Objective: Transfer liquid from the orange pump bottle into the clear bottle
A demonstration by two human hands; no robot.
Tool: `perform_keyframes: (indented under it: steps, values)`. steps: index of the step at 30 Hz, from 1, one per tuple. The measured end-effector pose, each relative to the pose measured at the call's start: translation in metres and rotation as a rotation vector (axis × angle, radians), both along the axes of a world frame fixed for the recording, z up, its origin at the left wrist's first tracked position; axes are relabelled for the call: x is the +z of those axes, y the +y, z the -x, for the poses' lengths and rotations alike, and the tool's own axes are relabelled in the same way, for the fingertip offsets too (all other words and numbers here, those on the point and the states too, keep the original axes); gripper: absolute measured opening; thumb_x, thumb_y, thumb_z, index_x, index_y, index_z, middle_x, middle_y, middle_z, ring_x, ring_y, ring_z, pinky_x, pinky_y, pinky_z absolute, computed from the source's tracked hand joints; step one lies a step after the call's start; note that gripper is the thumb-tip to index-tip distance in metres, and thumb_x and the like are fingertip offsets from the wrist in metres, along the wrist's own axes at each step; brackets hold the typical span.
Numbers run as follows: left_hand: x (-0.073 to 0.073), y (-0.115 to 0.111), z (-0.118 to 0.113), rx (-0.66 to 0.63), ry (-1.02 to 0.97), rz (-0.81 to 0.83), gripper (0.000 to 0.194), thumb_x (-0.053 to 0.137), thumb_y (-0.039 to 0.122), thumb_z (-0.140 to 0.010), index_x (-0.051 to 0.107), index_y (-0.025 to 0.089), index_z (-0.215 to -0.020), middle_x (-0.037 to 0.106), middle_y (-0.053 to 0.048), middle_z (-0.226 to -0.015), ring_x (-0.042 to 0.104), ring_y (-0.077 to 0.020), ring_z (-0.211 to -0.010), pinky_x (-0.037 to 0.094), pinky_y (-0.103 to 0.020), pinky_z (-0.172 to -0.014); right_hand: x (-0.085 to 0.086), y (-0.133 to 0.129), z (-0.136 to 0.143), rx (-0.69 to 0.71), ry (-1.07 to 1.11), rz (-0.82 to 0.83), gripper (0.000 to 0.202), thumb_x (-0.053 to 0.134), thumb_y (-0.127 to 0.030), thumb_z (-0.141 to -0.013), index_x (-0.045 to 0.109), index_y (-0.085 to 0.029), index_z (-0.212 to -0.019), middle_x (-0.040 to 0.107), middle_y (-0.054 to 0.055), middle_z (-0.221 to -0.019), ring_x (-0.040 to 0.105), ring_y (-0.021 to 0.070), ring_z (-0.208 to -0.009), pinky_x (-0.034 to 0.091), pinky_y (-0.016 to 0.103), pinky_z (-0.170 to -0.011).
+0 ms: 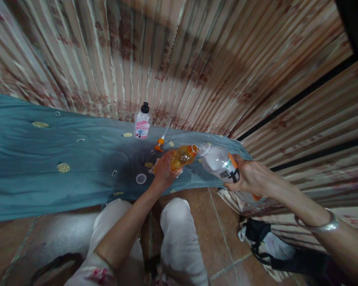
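My left hand [164, 171] is wrapped round an orange translucent bottle [183, 157], tilted with its open neck pointing right. In my right hand [246, 174] is a larger clear bottle [217, 161] with an orange and white label, tipped so its neck points left. The two bottle mouths meet or nearly meet above the cloth. An orange pump head [160, 143] with a thin tube lies behind my left hand. A small round white cap or cup [141, 178] rests to the left of it.
A bottle with a black cap and pink label [142, 126] stands at the back of the teal patterned cloth [86, 159]. Pleated curtains [167, 59] hang behind and to the right. A dark bag [256, 232] is on the tiled floor at the right.
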State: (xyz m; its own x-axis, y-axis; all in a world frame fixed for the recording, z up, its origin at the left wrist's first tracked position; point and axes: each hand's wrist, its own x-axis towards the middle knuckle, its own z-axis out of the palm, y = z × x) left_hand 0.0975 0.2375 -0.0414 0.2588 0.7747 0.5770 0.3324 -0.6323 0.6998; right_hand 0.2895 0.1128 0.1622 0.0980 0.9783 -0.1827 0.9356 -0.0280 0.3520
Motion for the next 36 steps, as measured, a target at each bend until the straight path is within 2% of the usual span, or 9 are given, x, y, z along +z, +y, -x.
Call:
perform_keyframes:
  steps: [9,25,36]
  values:
    - [-0.0004,-0.0006,-0.0009,-0.011,0.009,0.029,0.066,0.075,0.020,-0.065,0.042,0.020,-0.122,0.062,-0.010,-0.118,0.062,-0.0272,-0.109,0.051,-0.043,-0.094,0.0025,-0.0047,-0.0001,0.038,0.036,-0.024,0.049,0.055,-0.051,-0.073,0.050,-0.014,-0.103,0.059,0.003,-0.059,0.062,0.0226,-0.054,0.025,0.027,-0.047]
    - [0.0019,-0.0013,0.0005,-0.021,0.024,0.045,0.067,0.074,0.021,-0.066,0.041,0.022,-0.124,0.062,-0.009,-0.118,0.061,-0.0280,-0.110,0.051,-0.044,-0.094,0.0010,-0.0037,-0.0005,0.033,0.016,-0.026,0.053,0.056,-0.054,-0.072,0.051,-0.013,-0.105,0.062,0.004,-0.063,0.063,0.0229,-0.055,0.028,0.027,-0.048]
    - [0.0019,-0.0019,0.0002,-0.026,0.019,0.047,0.069,0.075,0.019,-0.065,0.040,0.021,-0.125,0.062,-0.009,-0.119,0.061,-0.0274,-0.111,0.050,-0.044,-0.095,0.0016,-0.0038,0.0005,0.023,0.030,-0.021,0.048,0.056,-0.051,-0.072,0.051,-0.015,-0.101,0.063,0.004,-0.065,0.064,0.0225,-0.057,0.030,0.027,-0.049]
